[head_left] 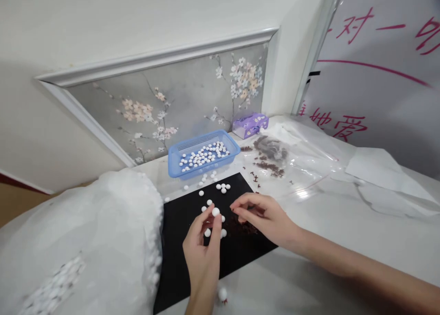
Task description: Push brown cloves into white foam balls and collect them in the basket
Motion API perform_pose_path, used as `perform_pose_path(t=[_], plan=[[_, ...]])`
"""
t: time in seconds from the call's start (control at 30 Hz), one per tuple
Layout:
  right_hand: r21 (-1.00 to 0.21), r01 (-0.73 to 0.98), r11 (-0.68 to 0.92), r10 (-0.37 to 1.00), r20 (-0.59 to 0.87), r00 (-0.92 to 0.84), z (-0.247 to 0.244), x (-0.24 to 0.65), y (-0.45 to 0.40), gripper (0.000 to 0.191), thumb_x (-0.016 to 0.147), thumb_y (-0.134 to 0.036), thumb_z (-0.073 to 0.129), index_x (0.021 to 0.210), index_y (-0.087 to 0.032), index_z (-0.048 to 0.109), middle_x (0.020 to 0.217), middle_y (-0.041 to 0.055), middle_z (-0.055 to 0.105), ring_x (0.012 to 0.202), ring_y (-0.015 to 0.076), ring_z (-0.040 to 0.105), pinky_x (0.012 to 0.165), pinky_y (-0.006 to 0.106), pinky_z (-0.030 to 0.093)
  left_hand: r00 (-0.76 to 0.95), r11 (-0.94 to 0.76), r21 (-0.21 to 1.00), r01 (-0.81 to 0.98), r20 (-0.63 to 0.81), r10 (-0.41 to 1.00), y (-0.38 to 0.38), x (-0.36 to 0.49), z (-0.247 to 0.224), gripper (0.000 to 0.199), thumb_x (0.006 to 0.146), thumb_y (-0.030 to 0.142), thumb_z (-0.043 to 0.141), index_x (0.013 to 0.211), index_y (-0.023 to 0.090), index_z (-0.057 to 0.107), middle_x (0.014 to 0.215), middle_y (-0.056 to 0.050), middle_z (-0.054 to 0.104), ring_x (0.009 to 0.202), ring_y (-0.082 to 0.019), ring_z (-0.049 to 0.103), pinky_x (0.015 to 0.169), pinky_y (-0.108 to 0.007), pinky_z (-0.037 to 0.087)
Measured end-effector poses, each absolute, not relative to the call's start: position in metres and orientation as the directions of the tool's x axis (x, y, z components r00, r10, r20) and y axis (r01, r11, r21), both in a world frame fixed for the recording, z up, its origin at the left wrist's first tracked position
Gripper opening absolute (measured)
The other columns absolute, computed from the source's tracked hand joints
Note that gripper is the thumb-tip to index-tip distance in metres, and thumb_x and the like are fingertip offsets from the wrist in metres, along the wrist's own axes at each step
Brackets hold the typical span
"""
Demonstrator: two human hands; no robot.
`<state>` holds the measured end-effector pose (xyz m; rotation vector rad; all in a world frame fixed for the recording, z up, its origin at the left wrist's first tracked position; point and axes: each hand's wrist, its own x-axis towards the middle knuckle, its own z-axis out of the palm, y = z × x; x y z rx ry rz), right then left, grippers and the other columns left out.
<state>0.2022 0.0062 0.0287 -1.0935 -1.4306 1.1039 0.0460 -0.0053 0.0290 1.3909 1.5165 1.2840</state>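
Note:
Between thumb and fingertips, my left hand [203, 241] pinches a small white ball [216, 212]. My right hand [263, 214] is closed in a pinch just to the right of it; whatever sits at its fingertips is too small to name. Both hands are over a black mat [182, 260]. Loose white balls [201, 193] lie on the mat around my left hand, with a small cluster of balls [223, 187] farther back. Under my right hand is a pile of small dark brown pieces [245, 225], partly hidden.
A blue basket [175, 164] of white balls stands behind the mat. Left is a large bag of white balls [113, 223]. A purple tissue pack [250, 125] and clear plastic bag [309, 168] with brown pieces lie back right. A white ball with reddish bits [222, 294] lies at the front.

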Motion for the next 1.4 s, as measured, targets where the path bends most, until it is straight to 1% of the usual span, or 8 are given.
perform_pose_path(t=[0.13, 0.5, 0.6, 0.73, 0.9, 1.07, 1.27, 1.4], plan=[[-0.995, 0.050, 0.090, 0.978, 0.079, -0.193, 0.028, 0.200, -0.002, 0.019, 0.082, -0.034, 0.055, 0.084, -0.017, 0.062, 0.068, -0.0003, 0.058, 0.056, 0.0086, 0.054, 0.052, 0.021, 0.049, -0.145, 0.086, 0.993, 0.076, -0.075, 0.987, -0.012, 0.061, 0.034, 0.031, 0.073, 0.040, 0.065, 0.096, 0.020, 0.067, 0.102, -0.006, 0.070, 0.096, -0.020, 0.064, 0.082, -0.027, 0.052], [-0.887, 0.283, 0.365, 0.929, 0.326, -0.177, 0.021, 0.201, -0.008, 0.003, 0.085, -0.018, 0.049, 0.084, -0.018, 0.052, 0.064, -0.0040, 0.048, 0.052, 0.0061, 0.044, 0.047, 0.017, 0.040, -0.140, 0.311, 0.920, -0.238, -0.349, 0.927, -0.016, 0.066, 0.023, 0.034, 0.066, 0.037, 0.073, 0.095, 0.019, 0.070, 0.096, -0.005, 0.072, 0.088, -0.016, 0.066, 0.070, -0.018, 0.052], [-0.744, 0.421, 0.519, 0.855, 0.452, -0.255, 0.019, 0.203, -0.007, 0.007, 0.087, -0.015, 0.046, 0.085, -0.018, 0.052, 0.078, 0.0013, 0.056, 0.064, 0.0085, 0.053, 0.057, 0.019, 0.046, -0.087, 0.357, 0.880, -0.314, -0.401, 0.912, -0.017, 0.068, 0.023, 0.031, 0.068, 0.035, 0.072, 0.094, 0.019, 0.070, 0.096, -0.005, 0.072, 0.089, -0.015, 0.065, 0.071, -0.017, 0.051], [-0.417, 0.586, 0.694, 0.696, 0.596, -0.400, 0.017, 0.207, -0.005, 0.020, 0.092, -0.017, 0.036, 0.092, -0.016, 0.056, 0.084, 0.0071, 0.062, 0.077, 0.0139, 0.060, 0.065, 0.024, 0.051, -0.067, 0.377, 0.847, -0.375, -0.430, 0.900, -0.016, 0.069, 0.024, 0.025, 0.070, 0.032, 0.071, 0.090, 0.017, 0.071, 0.095, -0.006, 0.071, 0.088, -0.014, 0.065, 0.078, -0.019, 0.050], [-0.191, 0.631, 0.752, 0.598, 0.602, -0.530, 0.020, 0.212, -0.003, 0.024, 0.092, -0.016, 0.036, 0.091, -0.014, 0.060, 0.082, 0.0085, 0.063, 0.079, 0.0155, 0.062, 0.066, 0.025, 0.053, -0.082, 0.394, 0.830, -0.395, -0.459, 0.885, -0.017, 0.069, 0.024, 0.020, 0.071, 0.029, 0.071, 0.086, 0.016, 0.072, 0.094, -0.006, 0.071, 0.086, -0.012, 0.065, 0.079, -0.019, 0.050], [-0.299, 0.597, 0.745, 0.646, 0.549, -0.531, 0.028, 0.218, -0.002, 0.023, 0.091, -0.014, 0.038, 0.089, -0.015, 0.060, 0.082, 0.0071, 0.063, 0.078, 0.0137, 0.061, 0.064, 0.022, 0.052, -0.050, 0.358, 0.856, -0.373, -0.404, 0.914, -0.019, 0.072, 0.024, 0.024, 0.070, 0.033, 0.071, 0.090, 0.018, 0.071, 0.094, -0.004, 0.071, 0.087, -0.012, 0.065, 0.079, -0.019, 0.050], [-0.611, 0.444, 0.655, 0.747, 0.611, -0.261, 0.035, 0.221, -0.004, 0.008, 0.087, -0.017, 0.050, 0.088, -0.018, 0.058, 0.082, 0.0033, 0.059, 0.065, 0.0085, 0.055, 0.056, 0.019, 0.048, -0.030, 0.286, 0.905, -0.314, -0.311, 0.950, -0.018, 0.071, 0.024, 0.028, 0.068, 0.032, 0.073, 0.094, 0.022, 0.070, 0.093, -0.001, 0.071, 0.087, -0.010, 0.064, 0.079, -0.016, 0.049], [-0.637, 0.415, 0.649, 0.748, 0.635, -0.194, 0.038, 0.219, -0.003, 0.009, 0.087, -0.013, 0.049, 0.089, -0.017, 0.057, 0.082, 0.0034, 0.058, 0.070, 0.0088, 0.054, 0.059, 0.019, 0.048, -0.018, 0.303, 0.894, -0.332, -0.327, 0.945, -0.018, 0.073, 0.023, 0.034, 0.064, 0.029, 0.076, 0.097, 0.023, 0.068, 0.079, 0.002, 0.071, 0.077, -0.008, 0.065, 0.075, -0.015, 0.050]])
